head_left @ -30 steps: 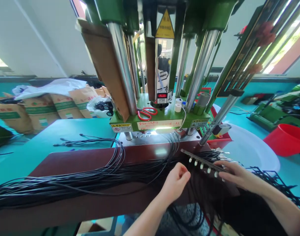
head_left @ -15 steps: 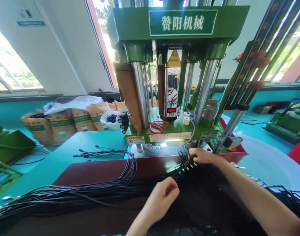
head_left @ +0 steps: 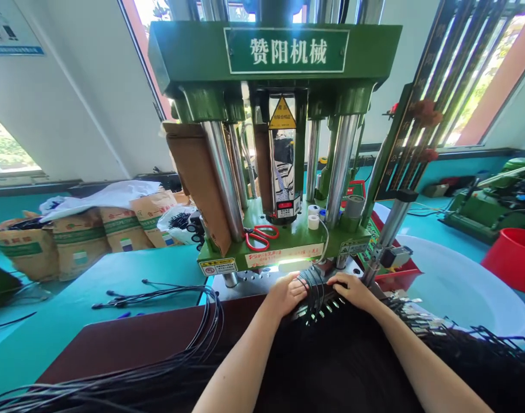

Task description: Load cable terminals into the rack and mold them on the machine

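In front of the green press, a bundle of thin black cables (head_left: 314, 287) runs between my two hands at the machine's lit lower edge. My left hand (head_left: 287, 293) is closed on the bundle's left side, its fingers curled against the strands. On the right, my right hand (head_left: 352, 290) holds the thumb and fingertips together at the bundle's edge, pinching cable there. Their far ends run under the press (head_left: 288, 244) and are hidden. A slotted metal piece (head_left: 303, 312) shows below the cables.
Red-handled scissors (head_left: 261, 237) lie on the press ledge. More black cables (head_left: 210, 315) loop over the brown board (head_left: 128, 338) at left. A large white round tub (head_left: 469, 287) and a red bucket (head_left: 509, 258) stand at right. Paper sacks (head_left: 85, 246) stand behind left.
My left hand has moved up and forward from above the lower cables to the bundle at the press, closing on it. My right hand stays at the bundle's right side. The view has shifted.
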Demonstrator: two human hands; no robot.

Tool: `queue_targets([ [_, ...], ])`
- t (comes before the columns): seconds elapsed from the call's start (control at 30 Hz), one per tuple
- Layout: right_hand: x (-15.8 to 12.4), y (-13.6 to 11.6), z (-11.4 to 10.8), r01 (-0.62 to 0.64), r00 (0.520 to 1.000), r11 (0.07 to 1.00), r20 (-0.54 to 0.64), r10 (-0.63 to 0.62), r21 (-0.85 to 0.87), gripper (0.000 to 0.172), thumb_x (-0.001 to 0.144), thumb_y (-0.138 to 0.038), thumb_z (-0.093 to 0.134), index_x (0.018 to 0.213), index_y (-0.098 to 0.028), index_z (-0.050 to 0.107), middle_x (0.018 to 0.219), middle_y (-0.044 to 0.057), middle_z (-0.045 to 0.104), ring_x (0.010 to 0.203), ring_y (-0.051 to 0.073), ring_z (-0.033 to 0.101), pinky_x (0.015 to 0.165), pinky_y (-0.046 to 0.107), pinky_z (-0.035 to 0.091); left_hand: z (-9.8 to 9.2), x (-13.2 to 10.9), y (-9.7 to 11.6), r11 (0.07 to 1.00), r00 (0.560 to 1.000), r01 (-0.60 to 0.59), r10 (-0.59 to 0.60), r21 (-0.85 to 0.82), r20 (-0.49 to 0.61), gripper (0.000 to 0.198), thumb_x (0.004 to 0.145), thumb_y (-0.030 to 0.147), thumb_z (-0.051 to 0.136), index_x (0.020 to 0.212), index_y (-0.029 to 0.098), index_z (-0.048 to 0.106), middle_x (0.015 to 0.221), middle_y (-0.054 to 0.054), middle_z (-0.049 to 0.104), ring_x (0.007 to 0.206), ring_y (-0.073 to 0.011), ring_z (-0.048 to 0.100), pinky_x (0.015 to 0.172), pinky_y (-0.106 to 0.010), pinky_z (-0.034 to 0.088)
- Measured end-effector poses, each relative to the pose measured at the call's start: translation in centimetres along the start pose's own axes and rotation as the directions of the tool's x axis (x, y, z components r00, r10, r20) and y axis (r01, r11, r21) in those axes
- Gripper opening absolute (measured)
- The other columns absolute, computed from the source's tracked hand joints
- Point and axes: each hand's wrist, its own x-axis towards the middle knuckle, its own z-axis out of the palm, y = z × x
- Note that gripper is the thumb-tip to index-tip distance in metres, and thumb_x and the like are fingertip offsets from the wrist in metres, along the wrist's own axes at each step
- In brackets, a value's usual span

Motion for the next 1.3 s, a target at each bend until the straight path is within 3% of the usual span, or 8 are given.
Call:
queue_targets([
  [0.13,0.1,0.2,0.1,0.019,1.0,0.999,-0.011,-0.018,0.03,0.024,0.071,-0.014,0.044,0.078,-0.016,0.066,0.079,0.007,0.065,0.077,0.019,0.059,0.073,0.032,0.045,2.3,2.6,-0.1,0.992,0.996,0.059,-0.051,-0.107,0.078,0.025,0.082,0.013,0.032,0.084,0.007,0.056,0.077,-0.015,0.062,0.069,-0.0198,0.062,0.064,-0.031,0.048],
  [0.27,0.1,0.3,0.3,0.027,0.999,0.999,-0.028,-0.026,0.045,0.024,0.072,-0.012,0.043,0.078,-0.017,0.066,0.077,0.006,0.064,0.076,0.019,0.059,0.072,0.031,0.045,3.1,3.9,-0.8,0.981,0.997,0.004,0.009,-0.192,0.071,0.023,0.083,0.016,0.035,0.087,0.01,0.057,0.081,-0.013,0.063,0.071,-0.0199,0.063,0.063,-0.032,0.049],
  [0.4,-0.1,0.1,0.4,0.026,0.999,0.998,-0.041,-0.024,0.049,0.025,0.071,-0.011,0.043,0.078,-0.018,0.066,0.076,0.005,0.064,0.075,0.018,0.059,0.071,0.03,0.045,2.8,4.7,-1.2,0.977,0.998,-0.059,0.054,-0.204,-0.028,0.022,0.079,0.008,0.04,0.093,0.012,0.056,0.068,-0.006,0.06,0.052,-0.0126,0.057,0.053,-0.025,0.047],
  [0.57,-0.2,-0.1,0.4,0.014,0.999,0.999,-0.053,-0.011,0.049,0.024,0.071,-0.011,0.043,0.077,-0.018,0.066,0.074,0.004,0.063,0.073,0.017,0.058,0.069,0.029,0.044,2.3,5.1,-1.4,0.983,0.993,-0.086,0.071,-0.162,-0.097,0.024,0.077,0.004,0.043,0.095,0.013,0.056,0.057,-0.001,0.057,0.045,-0.0123,0.054,0.047,-0.023,0.044],
  [0.83,-0.3,-0.3,0.3,-0.002,0.998,0.998,-0.061,0.006,0.062,0.025,0.07,-0.009,0.044,0.077,-0.019,0.066,0.075,0.004,0.064,0.074,0.017,0.059,0.07,0.029,0.045,2.2,4.7,-1.4,0.986,0.994,-0.08,0.067,-0.149,-0.089,0.024,0.077,0.003,0.044,0.095,0.012,0.056,0.058,-0.002,0.058,0.049,-0.0126,0.055,0.051,-0.023,0.044],
  [1.1,-0.3,0.1,0.3,0.007,0.999,0.997,-0.051,-0.003,0.073,0.023,0.072,-0.013,0.045,0.078,-0.018,0.066,0.075,0.004,0.063,0.074,0.018,0.058,0.07,0.03,0.044,2.1,4.7,-1.3,0.988,0.994,-0.075,0.064,-0.134,-0.083,0.015,0.078,0.003,0.042,0.077,0.009,0.055,0.057,-0.003,0.057,0.05,-0.0124,0.055,0.053,-0.025,0.046],
  [1.3,-0.3,0.4,0.4,0.013,0.999,0.997,-0.052,-0.009,0.08,0.022,0.073,-0.015,0.044,0.078,-0.018,0.066,0.078,0.005,0.064,0.077,0.019,0.058,0.073,0.031,0.044,2.0,4.6,-1.2,0.987,0.994,-0.109,0.108,-0.12,-0.015,0.008,0.077,0.008,0.05,0.073,0.012,0.055,0.055,-0.001,0.055,0.049,-0.0106,0.053,0.051,-0.023,0.045],
])
